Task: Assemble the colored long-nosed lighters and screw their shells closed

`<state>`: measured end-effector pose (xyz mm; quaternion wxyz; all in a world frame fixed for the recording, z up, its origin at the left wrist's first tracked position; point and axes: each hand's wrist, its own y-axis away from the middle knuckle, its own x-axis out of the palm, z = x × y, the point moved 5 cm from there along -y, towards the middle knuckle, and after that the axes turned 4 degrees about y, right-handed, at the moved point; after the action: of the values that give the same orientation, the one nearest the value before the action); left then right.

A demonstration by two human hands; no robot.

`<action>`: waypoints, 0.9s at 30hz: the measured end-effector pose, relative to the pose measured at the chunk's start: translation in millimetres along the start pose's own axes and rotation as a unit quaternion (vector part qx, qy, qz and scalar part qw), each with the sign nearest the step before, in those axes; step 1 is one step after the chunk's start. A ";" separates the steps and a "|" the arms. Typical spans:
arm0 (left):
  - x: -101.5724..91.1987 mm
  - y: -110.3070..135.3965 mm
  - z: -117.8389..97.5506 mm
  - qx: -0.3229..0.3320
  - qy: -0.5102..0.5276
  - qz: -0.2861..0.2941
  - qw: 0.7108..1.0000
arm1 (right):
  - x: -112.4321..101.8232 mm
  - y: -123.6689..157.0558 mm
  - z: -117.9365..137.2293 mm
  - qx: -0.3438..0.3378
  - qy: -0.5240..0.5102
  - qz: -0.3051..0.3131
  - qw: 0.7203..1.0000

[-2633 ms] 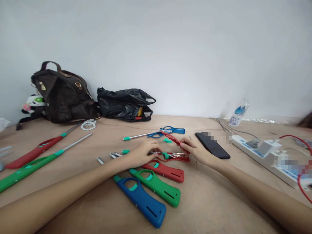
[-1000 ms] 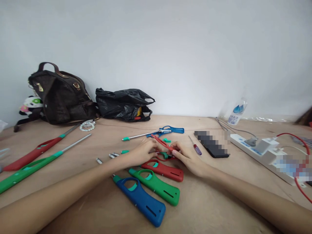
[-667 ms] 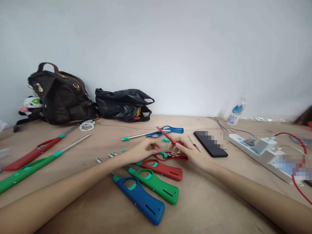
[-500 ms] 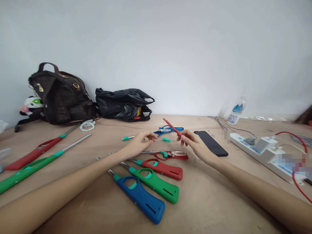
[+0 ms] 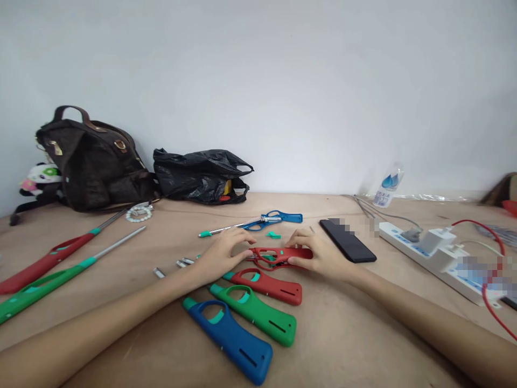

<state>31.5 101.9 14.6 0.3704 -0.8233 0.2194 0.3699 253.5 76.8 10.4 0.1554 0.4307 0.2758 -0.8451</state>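
A red lighter casing half [image 5: 287, 252] lies over an opened red lighter [image 5: 264, 264], whose inner parts partly show below it. My right hand [image 5: 317, 256] grips the casing half at its butt end, thumb on the near side and fingers on the far side. At the front end, my left hand [image 5: 222, 253] holds the lighter with its thumb against it; the metal tube there is mostly hidden. A small green plastic trigger piece [image 5: 273, 235] lies just beyond. Behind it is an opened blue lighter [image 5: 278, 217] with its metal parts exposed.
Closed red [image 5: 278, 288], green [image 5: 262, 315] and blue [image 5: 238, 339] lighters lie in front. Long red [image 5: 52, 258] and green lighters [image 5: 48, 288] are at left. A phone [image 5: 347, 241] and power strip [image 5: 436, 264] lie right; a backpack [image 5: 97, 161] and black plastic bag [image 5: 197, 175] stand behind.
My right hand has lowered the red casing half from the air onto the opened red lighter. My left hand has come down and nearer to the lighter's front end.
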 end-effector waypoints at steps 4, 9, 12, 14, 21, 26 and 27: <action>1.5 -1.2 0.3 0.001 -0.014 0.023 1.000 | 3.0 1.5 2.9 0.002 -0.014 0.004 1.000; 1.1 -1.8 -2.4 0.002 -0.019 0.022 1.000 | 6.4 2.2 4.0 0.011 -0.015 0.012 1.000; 2.4 -1.7 -2.3 -0.002 -0.025 0.029 0.999 | 7.7 2.1 4.1 0.006 -0.019 0.012 1.000; 3.3 -1.7 -2.0 -0.002 -0.028 0.033 0.999 | 8.2 2.1 4.0 -0.001 -0.021 0.010 1.000; 5.7 -0.9 -1.7 0.004 -0.031 0.048 0.998 | 10.4 2.7 2.5 -0.001 -0.018 0.023 1.000; 6.2 -0.7 -0.6 0.002 -0.035 0.051 0.998 | 11.6 2.8 0.9 -0.002 -0.014 0.025 1.000; 6.3 -0.7 -0.2 0.000 -0.034 0.051 0.998 | 11.8 2.9 0.2 -0.001 -0.014 0.023 1.000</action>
<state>36.0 101.7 10.2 0.3584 -0.7981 0.2478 0.4162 247.9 74.1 -0.1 0.1793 0.4252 0.2639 -0.8470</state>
